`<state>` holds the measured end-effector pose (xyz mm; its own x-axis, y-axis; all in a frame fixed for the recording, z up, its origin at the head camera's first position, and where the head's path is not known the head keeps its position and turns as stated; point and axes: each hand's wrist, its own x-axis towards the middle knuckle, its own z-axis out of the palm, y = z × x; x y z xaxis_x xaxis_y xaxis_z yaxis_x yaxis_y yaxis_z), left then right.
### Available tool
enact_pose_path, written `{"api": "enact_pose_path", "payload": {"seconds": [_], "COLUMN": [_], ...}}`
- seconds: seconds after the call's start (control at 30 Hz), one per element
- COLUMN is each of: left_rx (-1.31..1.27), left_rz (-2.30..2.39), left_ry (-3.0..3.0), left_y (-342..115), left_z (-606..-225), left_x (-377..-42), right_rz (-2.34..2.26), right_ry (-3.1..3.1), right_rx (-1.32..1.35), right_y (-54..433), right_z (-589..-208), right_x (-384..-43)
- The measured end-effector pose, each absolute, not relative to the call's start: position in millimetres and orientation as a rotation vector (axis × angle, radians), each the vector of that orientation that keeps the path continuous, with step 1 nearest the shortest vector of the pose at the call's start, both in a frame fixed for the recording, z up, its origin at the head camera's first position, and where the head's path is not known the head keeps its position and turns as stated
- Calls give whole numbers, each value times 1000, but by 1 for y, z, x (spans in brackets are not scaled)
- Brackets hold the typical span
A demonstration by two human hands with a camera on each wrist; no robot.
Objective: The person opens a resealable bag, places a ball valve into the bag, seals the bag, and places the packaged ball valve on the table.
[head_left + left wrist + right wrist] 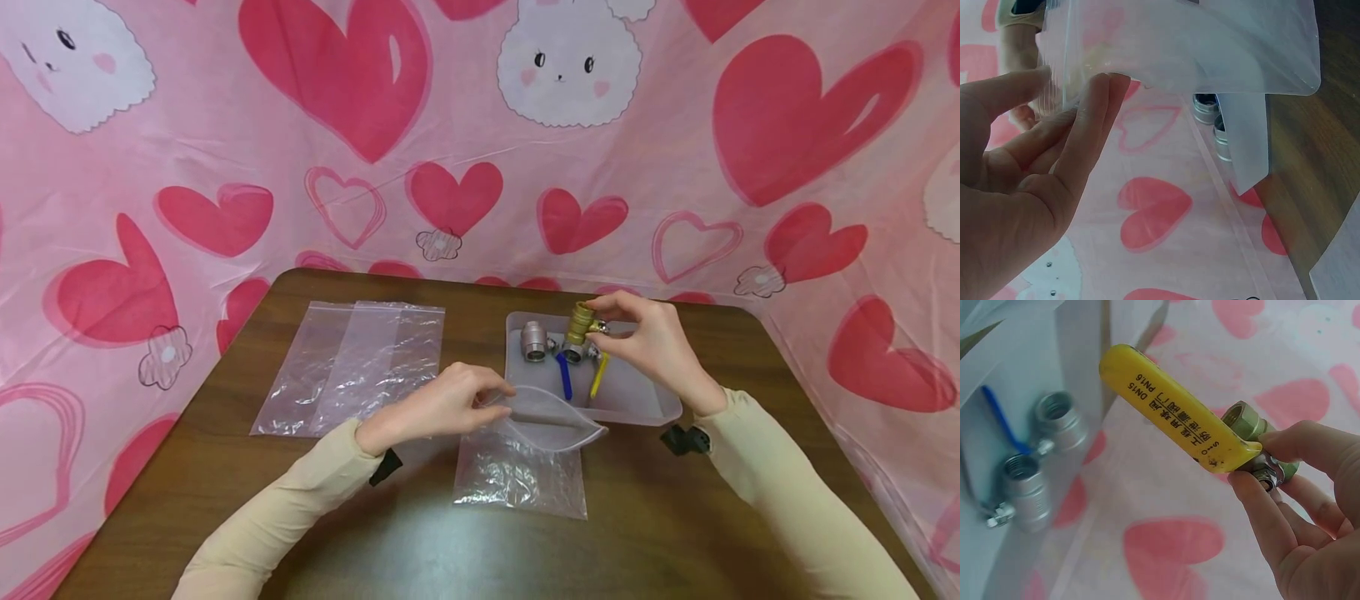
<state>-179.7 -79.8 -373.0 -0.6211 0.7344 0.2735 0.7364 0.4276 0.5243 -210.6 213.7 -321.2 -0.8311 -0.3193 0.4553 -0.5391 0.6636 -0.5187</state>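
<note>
My left hand pinches the mouth edge of a clear zip bag between thumb and fingers. The bag's mouth gapes toward the right. In the left wrist view, the zip bag hangs from the fingertips. Above the tray, my right hand grips a brass ball valve by its body. Its yellow lever, printed with dark lettering, points away from the fingers in the right wrist view. Below it in the tray stand two silver valves, one with a blue lever.
A translucent plastic tray sits on the right of the brown table. Overlapping flat clear bags lie on the left. Behind the table hangs a pink cloth with hearts.
</note>
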Motion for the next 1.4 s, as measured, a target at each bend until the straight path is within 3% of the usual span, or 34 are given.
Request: {"api": "enact_pose_path", "payload": {"seconds": [0.73,1.4], "left_rx": [-1369,-1369], "left_rz": [-984,-1078], "left_ry": [-2610,-2702], "left_y": [-80,-83], "left_z": [-370,-364], "left_x": [-185,-188], "right_rz": [1024,809], "right_ry": [-2417,-2365], "right_rx": [960,1219], "right_y": [171,163], "right_z": [-293,-323], "right_x": [-166,-160]}}
